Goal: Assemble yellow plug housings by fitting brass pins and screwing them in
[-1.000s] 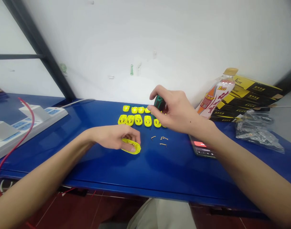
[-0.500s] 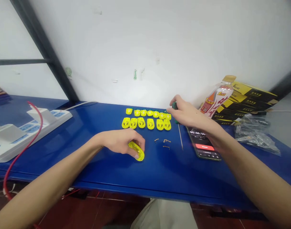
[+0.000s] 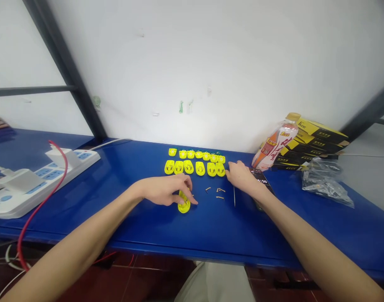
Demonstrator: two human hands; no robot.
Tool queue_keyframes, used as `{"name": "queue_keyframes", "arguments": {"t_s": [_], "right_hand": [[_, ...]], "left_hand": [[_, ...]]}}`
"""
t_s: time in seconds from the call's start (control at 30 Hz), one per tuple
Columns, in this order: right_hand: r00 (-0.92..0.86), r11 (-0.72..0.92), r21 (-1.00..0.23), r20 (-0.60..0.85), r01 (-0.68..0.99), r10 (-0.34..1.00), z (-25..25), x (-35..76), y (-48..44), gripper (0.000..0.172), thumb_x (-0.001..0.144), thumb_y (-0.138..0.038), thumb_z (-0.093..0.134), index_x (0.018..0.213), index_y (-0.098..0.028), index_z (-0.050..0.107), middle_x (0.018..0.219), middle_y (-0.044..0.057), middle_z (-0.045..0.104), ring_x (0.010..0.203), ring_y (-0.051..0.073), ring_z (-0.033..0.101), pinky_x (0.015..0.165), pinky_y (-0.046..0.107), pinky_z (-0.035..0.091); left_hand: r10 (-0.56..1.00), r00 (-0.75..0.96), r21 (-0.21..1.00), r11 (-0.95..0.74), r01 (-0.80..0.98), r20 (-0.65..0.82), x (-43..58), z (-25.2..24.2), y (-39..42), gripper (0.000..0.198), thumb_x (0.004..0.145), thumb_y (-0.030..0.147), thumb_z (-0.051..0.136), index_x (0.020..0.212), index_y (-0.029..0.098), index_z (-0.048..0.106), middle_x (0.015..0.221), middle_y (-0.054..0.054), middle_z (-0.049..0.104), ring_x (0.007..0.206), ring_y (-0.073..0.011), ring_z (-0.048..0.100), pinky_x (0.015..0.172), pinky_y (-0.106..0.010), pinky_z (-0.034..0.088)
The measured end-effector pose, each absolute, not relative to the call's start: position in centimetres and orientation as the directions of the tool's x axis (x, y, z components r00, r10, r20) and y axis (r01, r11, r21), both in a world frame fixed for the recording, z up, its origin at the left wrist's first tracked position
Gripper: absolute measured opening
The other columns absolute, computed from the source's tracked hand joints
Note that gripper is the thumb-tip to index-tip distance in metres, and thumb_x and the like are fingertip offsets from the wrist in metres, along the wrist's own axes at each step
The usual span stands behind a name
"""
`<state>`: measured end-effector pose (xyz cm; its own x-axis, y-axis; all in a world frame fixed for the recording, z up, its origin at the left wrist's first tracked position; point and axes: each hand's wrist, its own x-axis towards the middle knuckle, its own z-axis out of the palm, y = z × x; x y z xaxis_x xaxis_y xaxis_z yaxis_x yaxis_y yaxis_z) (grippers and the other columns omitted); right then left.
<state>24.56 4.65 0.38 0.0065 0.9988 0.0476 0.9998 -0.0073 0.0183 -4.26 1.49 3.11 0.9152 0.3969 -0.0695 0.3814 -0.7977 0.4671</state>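
Observation:
My left hand is over a yellow plastic half-shell that lies hollow side up on the blue table. Its fingers are apart, the index stretched past the shell's right side and the thumb at its left edge. Closed fingers of my right hand are around a screwdriver; only the thin shaft shows, pointing towards me, and the handle is hidden. Between the hands lie several small metal pieces. Behind them stand a row of larger yellow shells and a row of smaller yellow parts.
A phone lies partly under my right forearm. Beyond it are a drink bottle, stacked black-and-yellow boxes and a clear plastic bag. A white power strip with a red cable is at the left.
My right hand has come down towards me, over the screwdriver, whose green handle showed before. My left fingers have loosened from the yellow half-shell, which was tilted and now lies flatter.

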Motion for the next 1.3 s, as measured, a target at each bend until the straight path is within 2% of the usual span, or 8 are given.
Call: {"name": "queue_keyframes", "arguments": {"t_s": [0.2,0.3,0.43,0.5,0.6,0.87,1.07,1.3], "right_hand": [[0.039,-0.040,0.003,0.180,0.999,0.983,1.5,23.9,3.8,0.034,0.097,-0.030,0.044,0.114,-0.007,0.063,0.109,0.024,0.062,0.097,0.036,0.067,0.080,0.043,0.047],[-0.006,0.015,-0.031,0.283,0.999,0.959,2.8,22.4,2.3,0.039,0.101,-0.025,0.031,0.119,-0.008,0.060,0.117,0.026,0.059,0.106,0.036,0.062,0.081,0.043,0.046],[-0.432,0.461,-0.189,0.176,0.867,0.884,2.3,19.2,0.0,0.014,0.093,-0.028,0.060,0.101,-0.023,0.070,0.098,0.003,0.069,0.090,0.017,0.065,0.081,0.026,0.048],[-0.629,0.629,-0.397,0.151,0.668,0.763,1.3,17.9,-0.8,0.012,0.092,-0.022,0.062,0.099,-0.022,0.071,0.101,0.004,0.068,0.091,0.017,0.064,0.082,0.028,0.047],[-0.636,0.602,-0.487,0.117,0.633,0.763,0.2,16.9,-1.1,0.010,0.091,-0.018,0.063,0.097,-0.020,0.071,0.102,0.005,0.067,0.088,0.017,0.063,0.075,0.028,0.046],[-0.687,0.646,-0.450,0.094,0.616,0.721,-0.2,16.6,-0.2,0.014,0.093,-0.013,0.055,0.082,-0.016,0.062,0.088,0.005,0.062,0.078,0.016,0.057,0.074,0.030,0.044],[-0.697,0.680,-0.400,0.129,0.615,0.706,-0.3,17.2,-1.0,0.016,0.093,-0.005,0.045,0.087,-0.015,0.056,0.095,0.010,0.060,0.082,0.019,0.055,0.075,0.033,0.043],[-0.591,0.615,-0.497,0.230,0.612,0.773,-0.7,18.8,0.1,0.013,0.095,-0.009,0.046,0.095,-0.018,0.055,0.087,0.004,0.065,0.076,0.015,0.060,0.071,0.029,0.046]], "left_hand": [[0.462,0.886,0.547,-0.731,0.408,-0.043,-4.9,3.0,2.3,0.041,0.088,0.021,0.066,0.129,0.028,0.062,0.118,-0.007,0.063,0.099,-0.0195,0.059,0.086,-0.031,0.045],[0.533,0.844,0.559,-0.682,0.471,-0.062,-5.2,3.0,2.6,0.047,0.085,0.025,0.072,0.130,0.024,0.057,0.119,-0.007,0.063,0.093,-0.0186,0.060,0.082,-0.030,0.046],[0.588,0.803,0.548,-0.642,0.535,-0.096,-5.5,3.2,3.1,0.041,0.082,0.025,0.073,0.119,0.021,0.058,0.115,-0.005,0.065,0.087,-0.0170,0.059,0.074,-0.027,0.046],[0.607,0.790,0.533,-0.643,0.550,-0.083,-5.6,3.3,3.4,0.037,0.081,0.027,0.073,0.114,0.021,0.060,0.110,-0.004,0.066,0.085,-0.0169,0.059,0.072,-0.027,0.045],[0.646,0.760,0.537,-0.616,0.576,-0.074,-5.8,3.2,3.9,0.040,0.079,0.033,0.076,0.114,0.020,0.062,0.109,-0.005,0.068,0.083,-0.0166,0.061,0.070,-0.026,0.046],[0.630,0.776,0.621,-0.594,0.512,-0.038,-5.7,2.6,4.6,0.039,0.078,0.034,0.077,0.113,0.020,0.065,0.110,-0.006,0.070,0.081,-0.0152,0.065,0.070,-0.025,0.051],[0.612,0.789,0.647,-0.583,0.491,-0.047,-5.9,2.3,5.1,0.041,0.078,0.037,0.078,0.113,0.020,0.065,0.110,-0.006,0.071,0.088,-0.0165,0.067,0.074,-0.026,0.052],[0.622,0.783,0.671,-0.577,0.465,-0.007,-5.2,1.5,4.9,0.042,0.079,0.039,0.077,0.113,0.019,0.065,0.112,-0.007,0.070,0.088,-0.0167,0.066,0.074,-0.026,0.052]]}}
